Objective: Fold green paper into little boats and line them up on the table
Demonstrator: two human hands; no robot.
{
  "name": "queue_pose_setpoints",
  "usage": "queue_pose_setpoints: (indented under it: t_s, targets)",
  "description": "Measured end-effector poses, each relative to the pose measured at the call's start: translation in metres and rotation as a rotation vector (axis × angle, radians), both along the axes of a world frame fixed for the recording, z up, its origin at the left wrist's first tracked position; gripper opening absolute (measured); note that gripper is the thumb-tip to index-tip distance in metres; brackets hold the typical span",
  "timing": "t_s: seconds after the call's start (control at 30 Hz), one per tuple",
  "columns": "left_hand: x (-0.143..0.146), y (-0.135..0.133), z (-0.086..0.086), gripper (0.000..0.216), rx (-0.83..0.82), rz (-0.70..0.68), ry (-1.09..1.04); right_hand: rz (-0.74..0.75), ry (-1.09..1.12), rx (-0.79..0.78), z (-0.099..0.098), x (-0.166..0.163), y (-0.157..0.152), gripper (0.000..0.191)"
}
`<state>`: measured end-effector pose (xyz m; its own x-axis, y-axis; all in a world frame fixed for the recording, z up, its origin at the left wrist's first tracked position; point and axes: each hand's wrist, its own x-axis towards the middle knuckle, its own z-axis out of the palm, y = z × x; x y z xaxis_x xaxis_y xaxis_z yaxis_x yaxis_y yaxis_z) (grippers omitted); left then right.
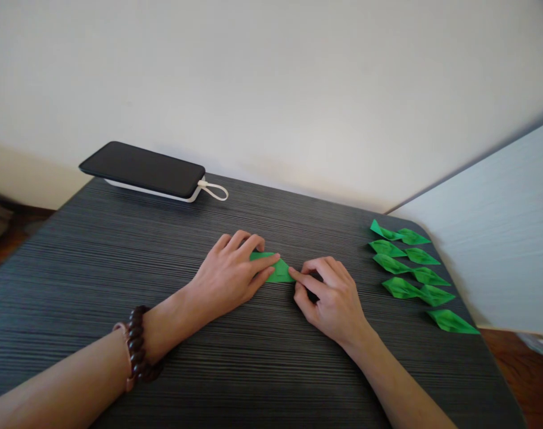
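Note:
A small piece of green folded paper lies flat on the dark table in front of me. My left hand holds it down from the left, with the index finger and thumb on top of it and its left part hidden beneath the fingers. At the paper's pointed right end, the index fingertip of my right hand presses on the tip; the other fingers are curled. A bracelet of dark beads and a thin pinkish band circle my left wrist.
Several folded green paper pieces with pointed ends sit in rows along the right edge of the dark wood-grain table. A black phone rests on a white block with a short white cable at the back left. A pale wall stands behind.

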<state>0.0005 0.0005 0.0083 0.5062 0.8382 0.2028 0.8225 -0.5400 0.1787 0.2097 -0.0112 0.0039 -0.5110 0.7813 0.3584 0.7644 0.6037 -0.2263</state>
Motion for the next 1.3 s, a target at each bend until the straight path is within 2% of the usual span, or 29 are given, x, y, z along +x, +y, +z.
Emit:
queue_pose_setpoints:
  t_s: [0.3, 0.6, 1.0, 1.3]
  targets:
    - [0.015, -0.002, -0.002, 0.026, 0.017, 0.112, -0.045, -0.038, 0.022, -0.020, 0.001, -0.002, 0.004, 0.018]
    - [0.013, -0.002, -0.003, 0.026, 0.017, 0.114, -0.065, -0.004, -0.006, -0.049, -0.004, -0.006, 0.009, 0.024]
    - [0.012, -0.001, -0.004, 0.026, 0.037, 0.115, -0.099, 0.028, 0.006, 0.008, 0.000, 0.011, 0.002, 0.020]
    - [0.010, 0.002, -0.005, 0.032, -0.008, 0.051, -0.124, -0.047, 0.110, -0.057, -0.006, 0.004, 0.005, 0.020]
